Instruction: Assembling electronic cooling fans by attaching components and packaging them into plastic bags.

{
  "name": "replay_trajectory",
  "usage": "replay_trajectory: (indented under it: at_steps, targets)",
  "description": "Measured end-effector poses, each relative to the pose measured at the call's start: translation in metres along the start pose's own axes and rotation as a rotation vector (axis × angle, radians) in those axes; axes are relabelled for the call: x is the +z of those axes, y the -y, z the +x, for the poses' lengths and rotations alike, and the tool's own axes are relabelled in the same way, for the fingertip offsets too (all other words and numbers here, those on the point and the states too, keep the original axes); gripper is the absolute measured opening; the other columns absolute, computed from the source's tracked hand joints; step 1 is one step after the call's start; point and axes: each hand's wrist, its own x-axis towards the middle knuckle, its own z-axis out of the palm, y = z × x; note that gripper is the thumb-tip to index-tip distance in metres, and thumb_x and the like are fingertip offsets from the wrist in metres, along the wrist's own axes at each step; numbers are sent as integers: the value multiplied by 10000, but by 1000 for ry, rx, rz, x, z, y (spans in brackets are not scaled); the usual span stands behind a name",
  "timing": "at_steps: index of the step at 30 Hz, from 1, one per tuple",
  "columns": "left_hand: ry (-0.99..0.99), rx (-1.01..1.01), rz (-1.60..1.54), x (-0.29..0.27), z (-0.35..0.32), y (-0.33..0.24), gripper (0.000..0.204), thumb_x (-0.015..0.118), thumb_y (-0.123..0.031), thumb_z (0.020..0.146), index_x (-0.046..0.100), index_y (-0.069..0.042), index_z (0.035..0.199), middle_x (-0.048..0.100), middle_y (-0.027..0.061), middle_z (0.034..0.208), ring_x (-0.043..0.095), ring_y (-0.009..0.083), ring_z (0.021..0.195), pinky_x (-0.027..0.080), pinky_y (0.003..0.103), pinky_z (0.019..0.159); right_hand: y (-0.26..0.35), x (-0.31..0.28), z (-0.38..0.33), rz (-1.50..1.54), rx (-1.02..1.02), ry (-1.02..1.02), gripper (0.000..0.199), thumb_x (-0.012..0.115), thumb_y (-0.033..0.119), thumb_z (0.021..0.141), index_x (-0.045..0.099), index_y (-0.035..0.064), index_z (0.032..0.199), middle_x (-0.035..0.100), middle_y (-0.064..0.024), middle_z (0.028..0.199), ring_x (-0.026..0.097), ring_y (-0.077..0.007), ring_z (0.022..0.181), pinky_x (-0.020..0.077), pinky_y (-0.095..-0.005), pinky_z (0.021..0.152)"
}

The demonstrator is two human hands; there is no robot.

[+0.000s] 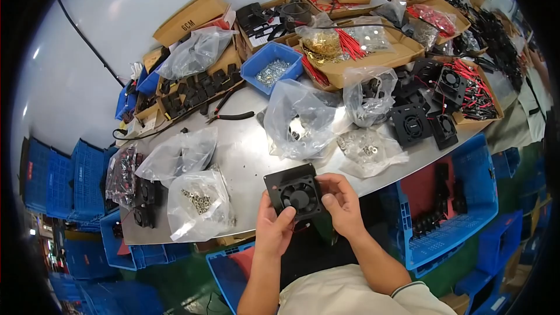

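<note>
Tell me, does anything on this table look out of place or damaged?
Nothing looks damaged. Both hands hold a square black plastic fan; two similar fans overhang the grey metal table's edge.

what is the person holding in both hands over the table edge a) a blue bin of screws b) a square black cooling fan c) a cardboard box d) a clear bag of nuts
b, the left hand and right hand both hold a square black cooling fan with its round rotor showing, while the blue bin of small metal parts and the clear bag of nuts lie untouched on the table.
</note>
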Motion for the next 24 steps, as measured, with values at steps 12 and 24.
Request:
replay_trajectory:
  at_steps: [12,24]
  targets:
    - [59,-3,86,-4,-1,-8,783,641,65,719,304,-42,1418,525,86,1263,538,204,1152,481,336,932,2,-10,3,44,145,8,511,604,6,857,403,21,1327,569,-100,1107,572,-146,959,465,-251,811]
    - [190,133,-90,-21,-9,22,673,737,-305,814,431,-12,1337,559,121,1268,555,251,1166,475,402,971,11,12,-9,545,332,-99,526,647,39,835,398,48,1298,556,-112,1183,592,-195,1040,521,-333,863]
